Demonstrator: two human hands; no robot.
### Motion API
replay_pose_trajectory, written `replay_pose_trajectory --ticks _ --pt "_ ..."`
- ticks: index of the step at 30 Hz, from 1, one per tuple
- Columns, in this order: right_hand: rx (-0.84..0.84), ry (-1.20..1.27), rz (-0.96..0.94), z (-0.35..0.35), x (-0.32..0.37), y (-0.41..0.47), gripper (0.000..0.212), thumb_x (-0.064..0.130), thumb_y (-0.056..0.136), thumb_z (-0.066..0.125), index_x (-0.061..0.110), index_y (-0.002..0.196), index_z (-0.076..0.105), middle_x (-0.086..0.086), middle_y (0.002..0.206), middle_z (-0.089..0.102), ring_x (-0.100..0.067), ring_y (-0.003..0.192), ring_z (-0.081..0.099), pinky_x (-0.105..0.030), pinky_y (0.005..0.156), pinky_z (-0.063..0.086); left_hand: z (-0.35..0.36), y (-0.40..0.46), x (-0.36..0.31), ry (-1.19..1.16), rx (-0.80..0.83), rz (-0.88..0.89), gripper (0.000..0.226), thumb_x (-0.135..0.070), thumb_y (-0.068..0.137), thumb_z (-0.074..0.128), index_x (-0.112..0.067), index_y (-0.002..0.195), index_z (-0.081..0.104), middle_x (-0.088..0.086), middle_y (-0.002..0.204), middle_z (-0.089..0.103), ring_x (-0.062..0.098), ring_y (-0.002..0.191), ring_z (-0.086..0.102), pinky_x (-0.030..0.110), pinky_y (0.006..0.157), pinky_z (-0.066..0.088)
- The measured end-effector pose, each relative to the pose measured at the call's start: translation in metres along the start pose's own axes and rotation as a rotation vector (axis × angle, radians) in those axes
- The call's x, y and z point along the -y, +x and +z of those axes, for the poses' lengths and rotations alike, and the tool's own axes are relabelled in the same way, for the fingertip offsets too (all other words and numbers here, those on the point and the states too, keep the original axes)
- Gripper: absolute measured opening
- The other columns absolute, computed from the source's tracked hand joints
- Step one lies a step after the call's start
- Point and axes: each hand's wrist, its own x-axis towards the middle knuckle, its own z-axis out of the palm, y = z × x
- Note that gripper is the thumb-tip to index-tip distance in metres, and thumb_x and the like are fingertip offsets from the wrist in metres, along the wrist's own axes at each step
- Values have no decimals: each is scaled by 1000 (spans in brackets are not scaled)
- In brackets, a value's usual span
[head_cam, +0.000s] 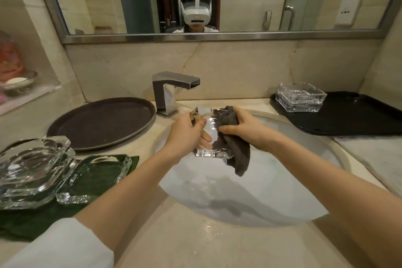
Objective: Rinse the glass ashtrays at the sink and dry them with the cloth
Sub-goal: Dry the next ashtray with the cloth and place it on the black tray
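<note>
We are mid-drying: our left hand [187, 135] grips the clear square glass ashtray [206, 135] over the white sink [272, 180] at frame centre, our right hand [245, 130] pinching the grey cloth [230, 137] against it. Ashtrays at lower left [39, 167] seemingly wait; two stacked at upper right [301, 97] look finished.

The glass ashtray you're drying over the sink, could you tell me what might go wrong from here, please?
1. The left hand grips the glass ashtray by one edge only; if still wet, it could slip into the sink and chip.
2. The cloth, held in the right hand, dangles toward the basin and may soak up water there.
</note>
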Motion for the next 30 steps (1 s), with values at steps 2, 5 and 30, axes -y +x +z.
replay_pose_trajectory --ticks 2,5,30 --pt "-135 87 -82 11 -3 -4 22 8 85 62 13 104 52 -5 91 63 -23 86 62 -35 80 53 3 2 1 -64 -36 5 12 -19 100 41 -10 104 47 5 66 67 15 52 66 20 45 46" --pt "-494 261 -129 37 -5 -1 7 19 85 62 24 86 57 -6 90 66 -27 88 64 -45 86 52 9 4 -1 -219 -185 11 10 -17 98 44 -8 100 48 4 58 65 12 41 61 22 44 46" --pt "-195 398 -9 11 12 -9 34 39 98 38 18 85 61 -2 75 72 -14 64 68 -25 61 57 -1 6 -1 -525 28 -151 30 -33 97 45 -7 103 58 8 83 71 20 62 70 23 51 51"
